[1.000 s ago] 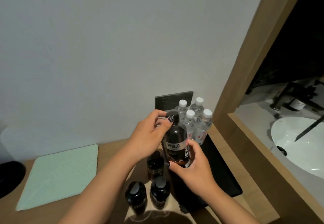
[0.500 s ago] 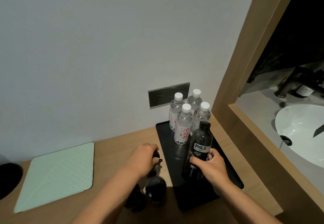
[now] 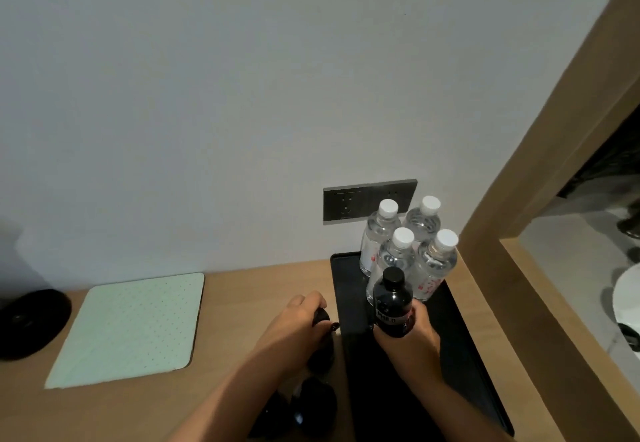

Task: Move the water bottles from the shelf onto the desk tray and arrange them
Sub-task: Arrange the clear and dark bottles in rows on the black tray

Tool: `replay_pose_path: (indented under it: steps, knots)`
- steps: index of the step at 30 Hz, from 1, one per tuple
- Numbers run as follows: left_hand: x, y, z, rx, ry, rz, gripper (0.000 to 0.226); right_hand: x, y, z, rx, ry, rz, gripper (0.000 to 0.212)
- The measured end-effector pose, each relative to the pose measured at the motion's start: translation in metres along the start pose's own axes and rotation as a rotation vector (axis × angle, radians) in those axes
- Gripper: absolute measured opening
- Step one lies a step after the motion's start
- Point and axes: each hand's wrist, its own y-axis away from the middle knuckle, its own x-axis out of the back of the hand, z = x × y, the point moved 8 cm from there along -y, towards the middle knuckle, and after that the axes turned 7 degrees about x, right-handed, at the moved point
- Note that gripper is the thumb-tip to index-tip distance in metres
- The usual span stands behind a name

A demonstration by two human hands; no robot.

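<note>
Across the lower half of the frame a wooden desk (image 3: 242,303) is running along a pale wall. At lower right a black tray (image 3: 460,355) is lying on it, and at lower left a pale green mat (image 3: 128,327) is lying flat beside a round black object (image 3: 31,324) at the left edge. At the far end of the tray, 4 clear bottles (image 3: 433,265) with white caps are standing upright in a tight 2-by-2 group, just below a grey wall socket plate (image 3: 367,201). Right of centre, the right hand (image 3: 412,337) is wrapping around 1 dark bottle (image 3: 393,303), holding it upright over the tray just in front of the clear ones. Left of the tray, the left hand (image 3: 294,327) is closing over the top of another dark bottle (image 3: 322,348) on the desk. At bottom centre, at least 1 more dark bottle (image 3: 318,407) is showing, partly hidden by the arm.
</note>
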Motion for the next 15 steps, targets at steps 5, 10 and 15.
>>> replay_pose_path:
  steps: [5, 10, 15]
  knots:
    - [0.007, -0.005, 0.0, 0.012, 0.021, 0.065, 0.021, -0.004, -0.005, 0.015, -0.034, -0.065, 0.012, 0.052]
    - [0.007, -0.007, 0.004, 0.008, 0.036, 0.131, 0.024, -0.005, -0.004, 0.032, -0.081, -0.1, -0.015, 0.071]
    - [-0.002, 0.002, 0.006, -0.02, -0.004, 0.209, 0.024, -0.006, -0.016, 0.032, -0.083, -0.119, -0.096, 0.073]
